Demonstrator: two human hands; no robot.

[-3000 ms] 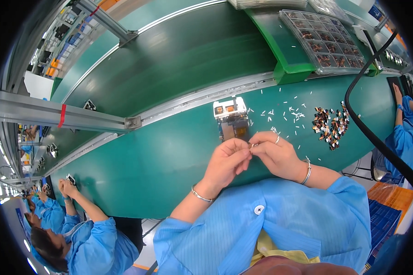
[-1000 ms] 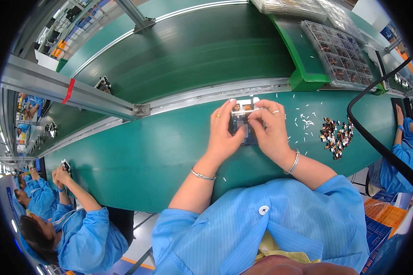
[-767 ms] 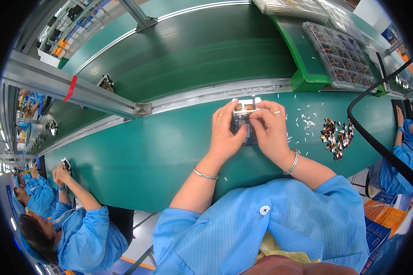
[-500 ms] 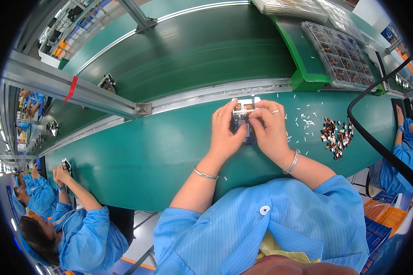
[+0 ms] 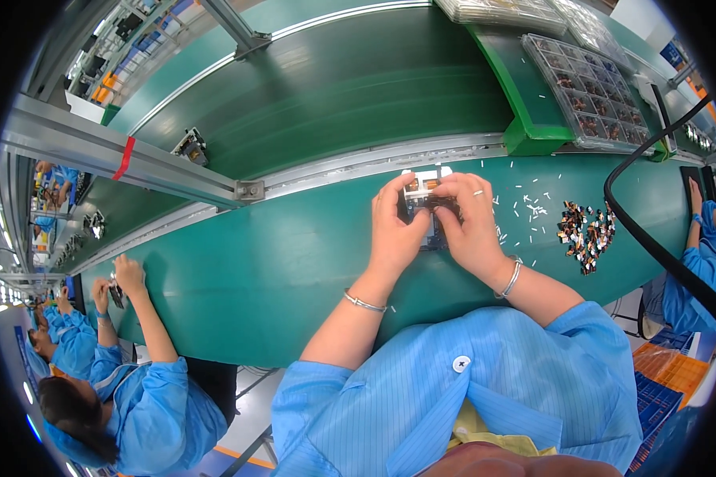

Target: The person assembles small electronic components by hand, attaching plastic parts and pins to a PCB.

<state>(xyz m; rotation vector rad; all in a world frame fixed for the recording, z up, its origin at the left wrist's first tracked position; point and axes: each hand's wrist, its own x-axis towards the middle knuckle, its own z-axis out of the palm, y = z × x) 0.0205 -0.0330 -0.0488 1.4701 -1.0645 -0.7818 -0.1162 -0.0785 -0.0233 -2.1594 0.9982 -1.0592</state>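
Between my hands, at the far edge of the green table, is a small dark circuit board (image 5: pixel 433 238) with a white frame and copper-coloured parts at its top end. My left hand (image 5: pixel 395 222) grips its left side, fingers curled at the top and thumb over the middle. From the right, my right hand (image 5: pixel 472 226) closes around it, thumb and fingertips pressed near the board's centre. Whether a small part sits under the fingertips cannot be made out. Right of my hands lie scattered small white strips (image 5: pixel 535 211) and a pile of small black, white and copper-coloured parts (image 5: pixel 587 238).
Beyond a metal rail runs a green conveyor (image 5: pixel 358 87) carrying another assembly (image 5: pixel 191 147). Clear compartment trays (image 5: pixel 589 91) stand at back right. A black cable (image 5: pixel 648 230) arcs over the right side. At left, a co-worker's hands (image 5: pixel 127 278) hold a small dark part.
My thumbs have drawn together over the middle of the board, and my left hand has shifted slightly right. The co-worker's hands have moved apart. The conveyor's assembly has moved slightly right.
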